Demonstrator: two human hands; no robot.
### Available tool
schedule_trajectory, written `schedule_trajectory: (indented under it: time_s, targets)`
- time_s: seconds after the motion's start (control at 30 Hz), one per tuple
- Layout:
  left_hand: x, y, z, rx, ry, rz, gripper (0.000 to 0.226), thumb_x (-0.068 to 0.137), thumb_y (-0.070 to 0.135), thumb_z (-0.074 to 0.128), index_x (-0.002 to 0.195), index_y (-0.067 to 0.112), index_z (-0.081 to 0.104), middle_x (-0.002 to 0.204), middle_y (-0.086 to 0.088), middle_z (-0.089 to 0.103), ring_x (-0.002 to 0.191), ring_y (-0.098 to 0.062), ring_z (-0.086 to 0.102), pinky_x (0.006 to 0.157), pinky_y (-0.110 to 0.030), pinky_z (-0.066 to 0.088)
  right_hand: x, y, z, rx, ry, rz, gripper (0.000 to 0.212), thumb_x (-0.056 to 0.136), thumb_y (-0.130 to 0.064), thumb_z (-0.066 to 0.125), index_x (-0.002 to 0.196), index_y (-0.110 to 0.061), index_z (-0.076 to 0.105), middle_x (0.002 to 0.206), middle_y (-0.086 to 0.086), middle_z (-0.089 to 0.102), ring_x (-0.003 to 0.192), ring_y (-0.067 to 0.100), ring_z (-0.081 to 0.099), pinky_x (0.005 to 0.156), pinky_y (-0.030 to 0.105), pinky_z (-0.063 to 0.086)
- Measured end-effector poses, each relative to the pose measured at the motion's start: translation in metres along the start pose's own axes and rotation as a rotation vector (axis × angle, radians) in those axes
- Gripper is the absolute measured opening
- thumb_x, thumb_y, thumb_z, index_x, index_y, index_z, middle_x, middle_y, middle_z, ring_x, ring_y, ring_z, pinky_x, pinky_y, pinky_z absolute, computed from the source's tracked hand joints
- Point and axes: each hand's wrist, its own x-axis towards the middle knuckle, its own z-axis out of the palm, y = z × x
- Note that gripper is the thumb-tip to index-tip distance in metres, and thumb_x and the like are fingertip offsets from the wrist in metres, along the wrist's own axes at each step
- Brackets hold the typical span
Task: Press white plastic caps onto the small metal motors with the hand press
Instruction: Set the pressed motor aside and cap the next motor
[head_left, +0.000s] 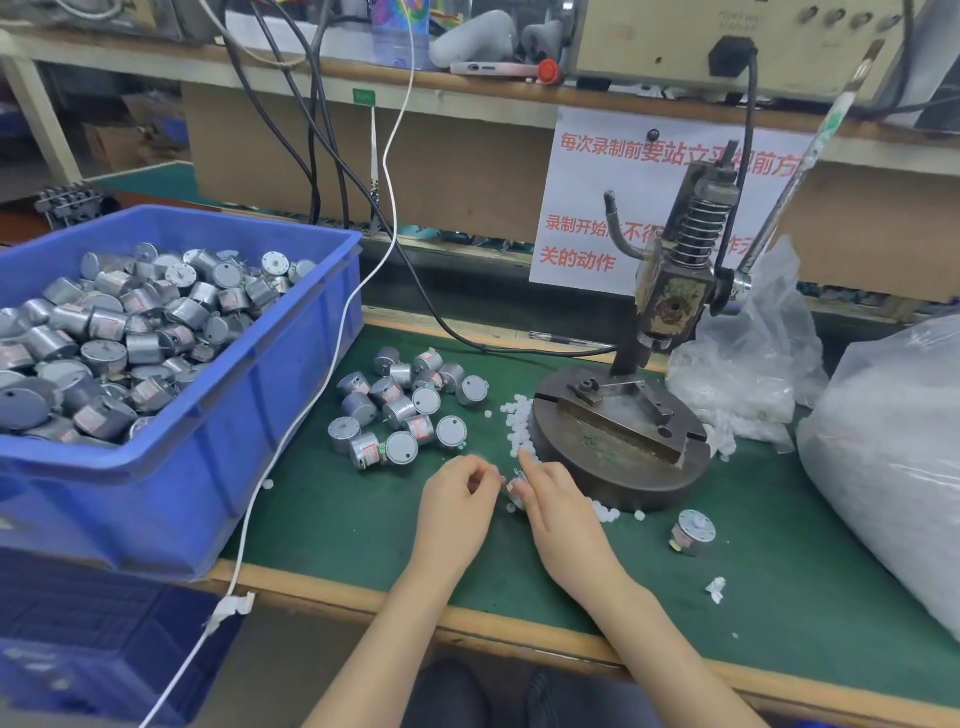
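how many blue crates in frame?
2. The upper crate sits at the left of the bench, full of motors. The lower crate is beneath it at bottom left, cut off by the frame edge. Others may be hidden.

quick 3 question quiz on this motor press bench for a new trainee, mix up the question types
1. True or false: a motor already sits in the fixture of the hand press.
2. Most of the motors are stored in: A the blue bin; B a red bucket; C a wooden drawer.
3. Short answer: which hand holds the motor just in front of the press base?

Key: 1 false, the fixture is bare. 2 A. 3 the right hand.
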Motion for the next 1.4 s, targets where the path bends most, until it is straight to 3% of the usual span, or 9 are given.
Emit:
schedule_trajectory:
  time_s: [0.27, 0.33, 0.4, 0.5, 0.67, 0.8, 1.03, 1.2, 1.4]
  targets:
    - [-0.001, -0.001, 0.002, 0.040, 0.021, 0.015, 0.018, 0.087, 0.009, 0.054, 0.074, 0.003, 0.064, 0.076, -0.004, 0.062, 0.070, -0.011, 0.051, 0.063, -0.008, 0.035, -0.002, -0.007, -0.001, -0.236, -0.054, -0.047, 0.053, 0.102, -0.028, 0.027, 0.149, -0.012, 0.008, 0.130, 0.004, 0.036, 0.108, 0.017, 0.049, 0.091, 0.021, 0.036]
    - [-0.001, 0.000, 0.002, 0.047, 0.025, 0.021, 0.017, 0.087, 0.008, 0.053, 0.073, 0.003, 0.063, 0.075, -0.002, 0.061, 0.069, -0.006, 0.050, 0.063, -0.008, 0.035, -0.003, -0.013, -0.001, -0.273, -0.012, -0.055, 0.054, 0.098, -0.022, 0.045, 0.144, -0.001, 0.027, 0.120, 0.011, 0.049, 0.098, 0.023, 0.057, 0.083, 0.025, 0.046]
    - [-0.001, 0.001, 0.001, 0.041, 0.046, 0.028, 0.017, 0.086, 0.007, 0.053, 0.071, 0.005, 0.061, 0.073, -0.001, 0.059, 0.067, -0.005, 0.049, 0.062, -0.008, 0.035, -0.004, -0.015, 0.001, -0.269, 0.091, -0.095, 0.051, 0.079, -0.011, 0.072, 0.122, 0.008, 0.055, 0.092, 0.016, 0.062, 0.071, 0.026, 0.065, 0.058, 0.024, 0.052]
    - [0.001, 0.001, 0.001, 0.025, 0.096, 0.025, 0.016, 0.086, 0.003, 0.053, 0.073, 0.005, 0.062, 0.076, -0.003, 0.059, 0.071, -0.014, 0.052, 0.064, -0.014, 0.035, -0.005, -0.015, 0.004, -0.276, 0.138, -0.133, 0.048, 0.070, -0.010, 0.079, 0.112, 0.008, 0.063, 0.082, 0.015, 0.063, 0.060, 0.026, 0.063, 0.048, 0.024, 0.051]
    - [0.002, -0.002, 0.003, 0.008, 0.090, 0.021, 0.013, 0.087, 0.005, 0.054, 0.076, 0.009, 0.061, 0.078, 0.001, 0.056, 0.072, -0.014, 0.055, 0.067, -0.019, 0.038, 0.000, -0.009, 0.004, -0.254, 0.001, -0.150, 0.049, 0.096, -0.017, 0.049, 0.139, 0.002, 0.036, 0.109, 0.021, 0.054, 0.089, 0.035, 0.057, 0.072, 0.035, 0.050]
    - [0.002, -0.004, 0.003, 0.001, 0.088, 0.024, 0.014, 0.087, 0.004, 0.054, 0.076, 0.012, 0.059, 0.078, 0.003, 0.055, 0.068, -0.010, 0.053, 0.065, -0.019, 0.038, 0.004, -0.002, 0.007, -0.290, -0.089, -0.157, 0.053, 0.102, -0.031, 0.026, 0.150, -0.014, 0.010, 0.127, 0.008, 0.038, 0.108, 0.026, 0.045, 0.090, 0.033, 0.040]
    - [0.004, -0.006, 0.002, 0.011, 0.068, 0.051, 0.016, 0.086, 0.002, 0.053, 0.077, 0.013, 0.058, 0.078, 0.004, 0.055, 0.065, -0.006, 0.050, 0.062, -0.016, 0.036, 0.010, -0.006, -0.004, -0.363, -0.108, -0.094, 0.052, 0.101, -0.039, 0.027, 0.148, -0.018, 0.018, 0.130, 0.002, 0.042, 0.113, 0.021, 0.046, 0.092, 0.028, 0.034]
    - [0.004, -0.006, 0.002, 0.021, 0.047, 0.054, 0.019, 0.086, 0.002, 0.053, 0.075, 0.018, 0.056, 0.079, 0.006, 0.056, 0.068, -0.007, 0.054, 0.062, -0.008, 0.036, 0.012, -0.010, -0.033, -0.387, -0.199, -0.024, 0.039, 0.096, -0.042, 0.044, 0.125, -0.016, 0.048, 0.118, 0.002, 0.057, 0.110, 0.022, 0.047, 0.090, 0.030, 0.034]
    - [0.001, -0.006, 0.002, 0.087, 0.001, 0.098, 0.026, 0.086, 0.004, 0.054, 0.070, 0.025, 0.051, 0.075, 0.008, 0.052, 0.065, -0.001, 0.048, 0.063, -0.007, 0.035, 0.006, -0.026, -0.050, -0.327, -0.347, 0.044, 0.030, 0.092, -0.026, 0.050, 0.116, -0.011, 0.042, 0.119, 0.008, 0.054, 0.110, 0.027, 0.051, 0.085, 0.034, 0.041]
